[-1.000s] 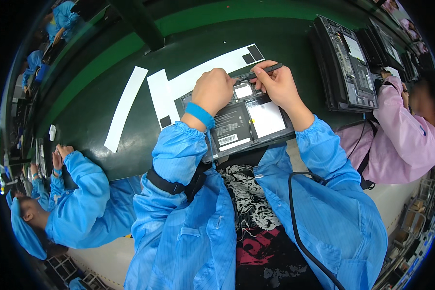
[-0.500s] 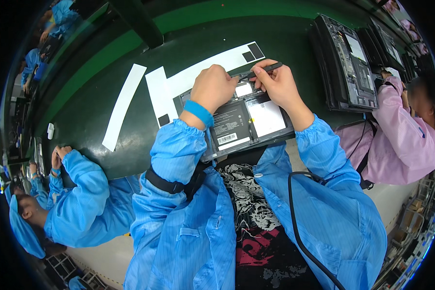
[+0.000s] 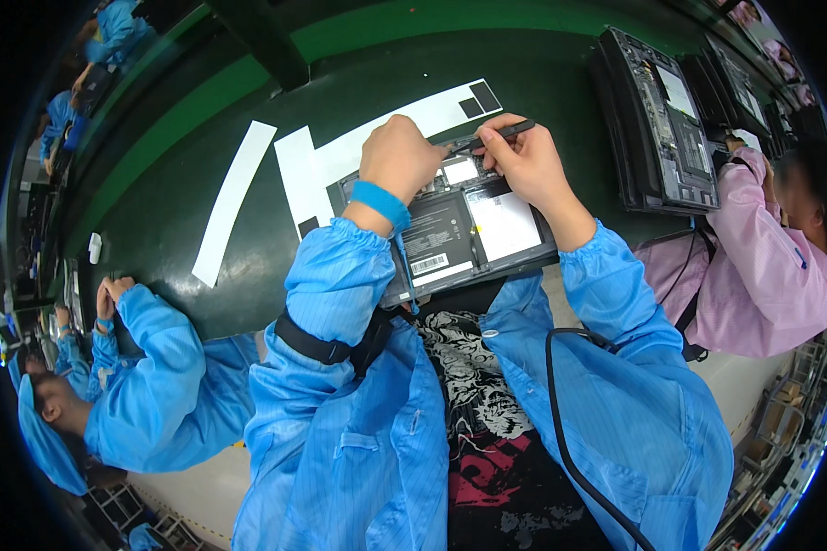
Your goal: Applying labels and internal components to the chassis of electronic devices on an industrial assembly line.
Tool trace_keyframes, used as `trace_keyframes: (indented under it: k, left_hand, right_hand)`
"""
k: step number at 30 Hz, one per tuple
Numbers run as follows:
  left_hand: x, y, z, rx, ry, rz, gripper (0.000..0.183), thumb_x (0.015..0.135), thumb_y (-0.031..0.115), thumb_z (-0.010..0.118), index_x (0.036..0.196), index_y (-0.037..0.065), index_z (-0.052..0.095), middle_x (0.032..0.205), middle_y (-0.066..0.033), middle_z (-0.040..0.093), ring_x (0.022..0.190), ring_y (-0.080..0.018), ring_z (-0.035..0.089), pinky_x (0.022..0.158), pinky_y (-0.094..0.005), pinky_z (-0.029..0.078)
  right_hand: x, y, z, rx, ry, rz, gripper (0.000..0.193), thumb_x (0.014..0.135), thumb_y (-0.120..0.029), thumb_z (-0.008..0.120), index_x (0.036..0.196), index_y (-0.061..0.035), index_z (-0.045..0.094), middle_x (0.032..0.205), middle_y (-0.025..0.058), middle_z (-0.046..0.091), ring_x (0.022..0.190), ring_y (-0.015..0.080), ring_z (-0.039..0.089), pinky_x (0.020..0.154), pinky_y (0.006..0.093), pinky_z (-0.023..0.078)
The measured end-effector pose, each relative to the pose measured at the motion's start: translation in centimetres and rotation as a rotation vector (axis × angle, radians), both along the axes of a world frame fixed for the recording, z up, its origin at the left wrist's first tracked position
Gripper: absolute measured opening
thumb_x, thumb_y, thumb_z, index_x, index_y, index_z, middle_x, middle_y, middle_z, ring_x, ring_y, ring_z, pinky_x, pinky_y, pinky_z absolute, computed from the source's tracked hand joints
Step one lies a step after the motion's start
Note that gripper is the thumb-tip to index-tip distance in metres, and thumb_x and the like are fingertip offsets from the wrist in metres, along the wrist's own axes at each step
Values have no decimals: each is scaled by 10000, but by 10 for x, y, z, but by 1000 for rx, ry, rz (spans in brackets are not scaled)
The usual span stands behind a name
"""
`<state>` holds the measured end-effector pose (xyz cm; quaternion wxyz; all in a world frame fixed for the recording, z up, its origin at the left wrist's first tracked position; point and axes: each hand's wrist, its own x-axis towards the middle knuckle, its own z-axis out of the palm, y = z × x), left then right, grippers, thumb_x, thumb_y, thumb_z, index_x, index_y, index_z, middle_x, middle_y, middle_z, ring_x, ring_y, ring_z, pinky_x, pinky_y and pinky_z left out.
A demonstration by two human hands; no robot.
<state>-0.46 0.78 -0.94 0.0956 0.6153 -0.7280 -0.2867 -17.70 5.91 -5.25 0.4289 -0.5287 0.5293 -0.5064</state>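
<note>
An opened laptop base (image 3: 436, 223) lies at the table's near edge, its inside facing up. A black battery (image 3: 432, 241) and a white-covered panel (image 3: 505, 225) show in it. My right hand (image 3: 524, 161) pinches dark tweezers (image 3: 510, 133) above the laptop's far edge, their tips pointing left. Beside those tips my left hand (image 3: 400, 156) is closed, its fingers bent down against the far part of the laptop. What they grip, if anything, is hidden. A blue wrist strap (image 3: 381, 204) circles my left wrist, with its cord hanging over the laptop.
White strips (image 3: 234, 207) with some black pads (image 3: 484, 95) lie on the dark green table (image 3: 175, 211). To the right, laptop bases (image 3: 662, 119) are stacked beside a person in pink (image 3: 763, 248). Another person in blue (image 3: 156, 367) sits at left.
My left hand has turned slightly and shifted a little to the left, and the strap's cord now shows over the laptop. The tweezers stay almost in place.
</note>
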Motion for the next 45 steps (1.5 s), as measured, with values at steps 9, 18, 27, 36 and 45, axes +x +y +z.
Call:
trace_keyframes:
  k: [9,18,27,36,45]
  left_hand:
    - [20,-9,-9,-175,70,13,395,728,355,784,650,-21,691,561,-139,628,524,-231,631,528,-335,486]
    - [19,-14,-19,-159,15,-107,421,699,409,808,706,5,690,606,-94,655,538,-196,632,538,-306,496]
    - [19,-30,-19,57,16,-147,430,629,436,834,754,37,733,708,-131,701,628,-240,681,599,-330,524]
    - [22,-39,-24,106,35,-217,413,629,417,837,719,30,721,698,-132,695,610,-227,665,600,-312,516]
    - [12,-40,-25,104,84,-169,511,681,497,794,697,-8,718,614,-136,660,516,-225,619,548,-313,500]
  right_hand:
    - [-3,-2,-1,23,-8,-3,146,917,-108,596,943,28,643,758,81,673,633,97,622,590,235,485]
    - [-4,-4,1,49,-50,9,179,942,-134,591,950,41,628,701,80,635,635,90,602,539,194,443]
    - [-5,-3,0,45,-77,8,178,942,-127,590,959,46,625,746,105,654,624,85,591,533,193,448]
    - [-12,-5,-3,51,-147,-48,175,938,-122,574,945,47,621,763,132,664,606,102,602,524,209,465]
    - [-18,-10,-8,16,-459,-105,205,939,-136,577,942,67,605,771,196,660,586,137,616,509,221,478]
